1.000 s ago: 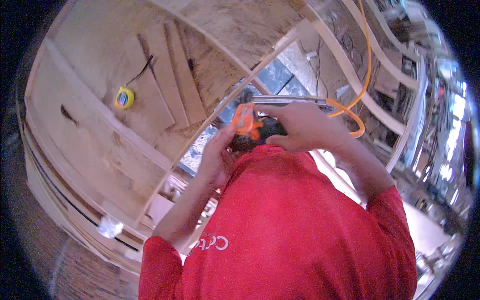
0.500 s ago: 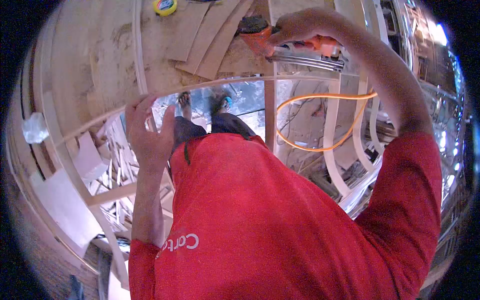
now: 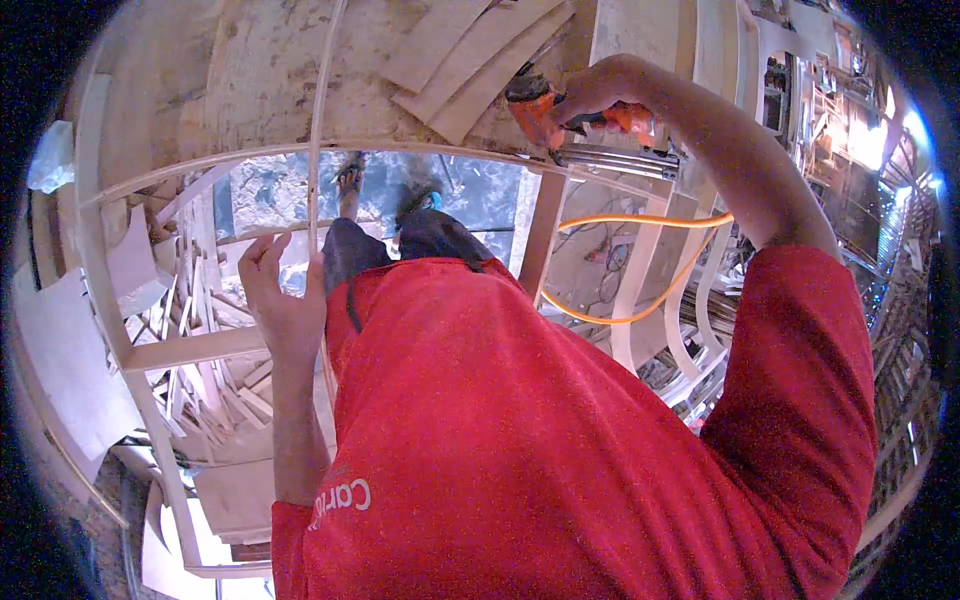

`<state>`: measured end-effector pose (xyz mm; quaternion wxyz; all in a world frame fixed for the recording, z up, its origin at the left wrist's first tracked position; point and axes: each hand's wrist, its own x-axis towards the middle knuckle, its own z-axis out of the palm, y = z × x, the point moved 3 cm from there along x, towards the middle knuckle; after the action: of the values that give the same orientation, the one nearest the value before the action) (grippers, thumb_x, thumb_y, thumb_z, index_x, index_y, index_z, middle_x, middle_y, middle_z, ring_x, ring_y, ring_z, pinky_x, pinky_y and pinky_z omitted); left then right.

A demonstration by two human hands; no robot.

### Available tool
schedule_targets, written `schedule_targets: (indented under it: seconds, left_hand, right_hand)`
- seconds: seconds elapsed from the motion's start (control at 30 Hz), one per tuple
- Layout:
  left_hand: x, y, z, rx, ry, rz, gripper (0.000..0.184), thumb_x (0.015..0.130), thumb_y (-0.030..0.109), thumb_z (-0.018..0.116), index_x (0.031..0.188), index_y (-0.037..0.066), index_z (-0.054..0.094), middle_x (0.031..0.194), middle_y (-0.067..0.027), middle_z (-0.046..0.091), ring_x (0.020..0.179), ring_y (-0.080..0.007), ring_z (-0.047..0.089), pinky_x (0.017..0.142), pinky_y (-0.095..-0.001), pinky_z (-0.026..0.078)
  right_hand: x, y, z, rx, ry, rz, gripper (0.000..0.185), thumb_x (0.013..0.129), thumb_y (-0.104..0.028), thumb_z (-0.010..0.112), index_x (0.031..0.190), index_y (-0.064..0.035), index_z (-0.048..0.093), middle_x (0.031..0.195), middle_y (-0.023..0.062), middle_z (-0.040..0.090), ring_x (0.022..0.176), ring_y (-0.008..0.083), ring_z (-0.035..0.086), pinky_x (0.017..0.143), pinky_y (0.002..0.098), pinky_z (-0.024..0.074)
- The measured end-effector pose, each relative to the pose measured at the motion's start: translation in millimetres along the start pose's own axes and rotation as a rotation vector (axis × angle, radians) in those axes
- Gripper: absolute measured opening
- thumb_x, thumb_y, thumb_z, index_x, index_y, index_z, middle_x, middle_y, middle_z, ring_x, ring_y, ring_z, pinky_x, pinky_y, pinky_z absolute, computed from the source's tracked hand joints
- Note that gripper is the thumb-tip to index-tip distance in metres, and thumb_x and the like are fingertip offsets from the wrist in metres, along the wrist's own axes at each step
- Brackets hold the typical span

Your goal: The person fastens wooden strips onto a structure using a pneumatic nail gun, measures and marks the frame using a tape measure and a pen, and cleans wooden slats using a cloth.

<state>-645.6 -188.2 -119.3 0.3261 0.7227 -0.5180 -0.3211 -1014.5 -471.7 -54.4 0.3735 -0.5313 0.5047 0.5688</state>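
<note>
My right hand [image 3: 605, 88] is wrapped round the handle of an orange and black nail gun [image 3: 540, 112], whose metal magazine points right along the edge of the wooden panel [image 3: 250, 100]. A thin wooden strip [image 3: 318, 130] runs up from my waist across that panel. My left hand [image 3: 285, 295] is beside the strip, palm up, with its fingers bent but apart; whether the thumb touches the strip is hard to tell. Some thin flat boards [image 3: 465, 70] lie on the panel left of the nail gun.
An orange hose [image 3: 640, 318] loops below the nail gun among curved wooden ribs [image 3: 640, 270]. Wood scraps [image 3: 205, 370] are piled on the floor at the left, under a wooden frame [image 3: 200, 348]. A clear plastic bag [image 3: 52, 158] is at the far left.
The nail gun went from near my chest out over the panel in my right hand. My left hand moved left and down. The view has shifted, and the yellow tape measure is out of sight.
</note>
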Motion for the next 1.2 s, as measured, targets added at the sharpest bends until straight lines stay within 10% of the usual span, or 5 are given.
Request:
schedule_targets:
  seconds: [0.87, 1.2]
  left_hand:
    - [-20, -21, 29, -0.009, -0.153, -0.1, 0.052, 0.081, 0.017, 0.083, 0.127, 0.004, 0.063, 0.127, -0.0162, 0.055, 0.118, -0.0321, 0.056, 0.096, -0.0424, 0.049]
    - [-21, -17, 30, -0.017, -0.168, -0.135, 0.055, 0.079, 0.011, 0.083, 0.129, -0.001, 0.063, 0.127, -0.0175, 0.054, 0.119, -0.0327, 0.057, 0.101, -0.0423, 0.048]
  right_hand:
    - [10, 8, -6, 0.239, 0.13, 0.13, 0.039, 0.08, -0.047, 0.078, 0.069, -0.0116, 0.064, 0.061, 0.0028, 0.061, 0.05, 0.0155, 0.057, 0.048, 0.0338, 0.0433]
    - [63, 10, 4, -0.102, -0.178, -0.03, 0.059, 0.094, -0.061, 0.058, 0.079, -0.0045, 0.068, 0.062, 0.0067, 0.063, 0.051, 0.0194, 0.06, 0.051, 0.0389, 0.0507]
